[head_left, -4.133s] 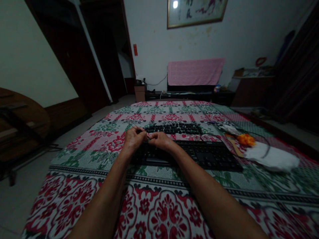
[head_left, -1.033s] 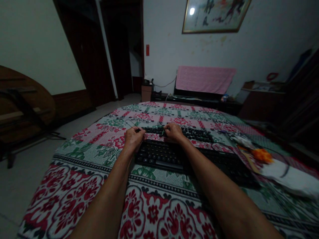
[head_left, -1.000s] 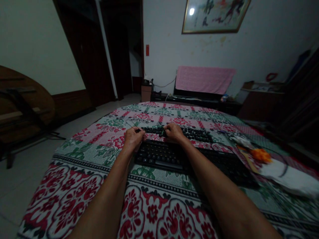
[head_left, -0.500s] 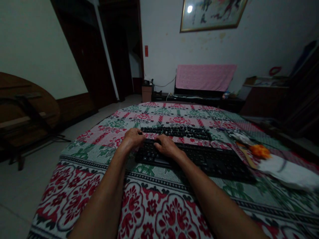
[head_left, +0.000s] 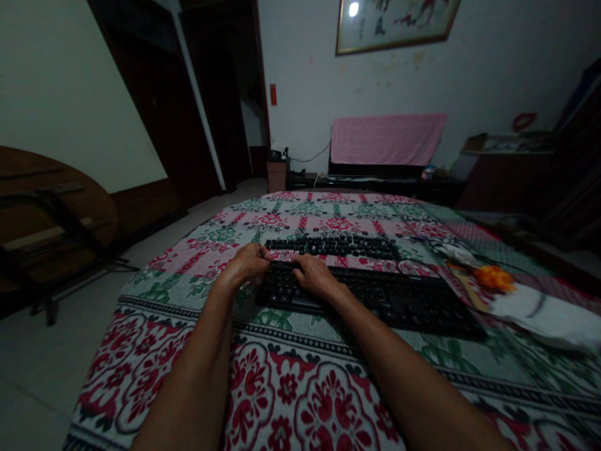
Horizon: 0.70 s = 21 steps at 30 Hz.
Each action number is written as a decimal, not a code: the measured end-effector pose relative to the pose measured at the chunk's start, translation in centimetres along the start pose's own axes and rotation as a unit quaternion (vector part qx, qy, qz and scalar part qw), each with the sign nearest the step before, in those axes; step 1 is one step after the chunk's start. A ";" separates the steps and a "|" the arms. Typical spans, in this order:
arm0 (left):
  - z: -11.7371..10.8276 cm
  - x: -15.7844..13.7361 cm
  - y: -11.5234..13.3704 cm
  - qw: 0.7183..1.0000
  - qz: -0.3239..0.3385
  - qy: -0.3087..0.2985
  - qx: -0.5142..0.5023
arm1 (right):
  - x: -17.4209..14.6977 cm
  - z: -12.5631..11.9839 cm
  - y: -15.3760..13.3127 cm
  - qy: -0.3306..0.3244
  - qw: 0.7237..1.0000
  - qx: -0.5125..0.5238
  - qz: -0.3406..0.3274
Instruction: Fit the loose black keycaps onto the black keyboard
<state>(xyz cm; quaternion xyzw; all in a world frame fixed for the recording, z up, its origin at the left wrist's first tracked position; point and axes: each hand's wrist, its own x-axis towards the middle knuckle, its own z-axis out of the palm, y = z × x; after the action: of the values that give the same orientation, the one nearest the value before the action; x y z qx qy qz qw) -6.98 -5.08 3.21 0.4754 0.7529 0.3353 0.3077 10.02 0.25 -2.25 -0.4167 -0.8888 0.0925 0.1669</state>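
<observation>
A black computer keyboard (head_left: 404, 300) lies on the patterned tablecloth, many of its key places looking bare. At its far left corner is my left hand (head_left: 246, 263), thumb and fingers pinched together; whatever is between the fingertips is too small and dark to make out. My right hand (head_left: 313, 274) rests on the keyboard's left part, its bent fingers at the far edge and its thumb over the keys. Just beyond the keyboard, loose black keycaps (head_left: 342, 245) are laid out in rows on the cloth.
To the right are an orange crumpled item (head_left: 494, 279), a white cloth or bag (head_left: 544, 316) and a dark cable. The floral tablecloth (head_left: 291, 388) covers the large table. A folded round table (head_left: 51, 207) stands at the left; a pink towel (head_left: 387, 139) hangs at the back.
My left fingers have shifted slightly and the dark piece seen at their tips no longer shows. My right hand stays almost in place. The view has tilted a little.
</observation>
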 end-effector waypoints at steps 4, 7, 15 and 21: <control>-0.7 -1.0 0.4 0.997 0.012 -0.075 -0.029 | -0.1 0.0 0.1 0.000 1.000 0.000 -0.002; -0.9 -1.5 0.5 0.994 0.015 -0.100 -0.046 | -0.1 0.0 0.1 0.002 1.000 0.000 -0.004; -1.1 -1.1 0.1 0.992 0.034 -0.112 -0.041 | -0.1 0.1 0.2 0.004 1.000 0.007 -0.006; -1.0 0.0 -0.9 0.992 0.097 -0.085 -0.011 | -0.5 -1.2 -0.7 -0.053 0.996 0.068 -0.023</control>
<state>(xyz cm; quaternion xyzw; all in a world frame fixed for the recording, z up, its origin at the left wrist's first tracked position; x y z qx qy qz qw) -8.19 -5.59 3.07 0.5697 0.6702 0.3303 0.3422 10.27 -0.55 -1.04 -0.3785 -0.8974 0.1706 0.1493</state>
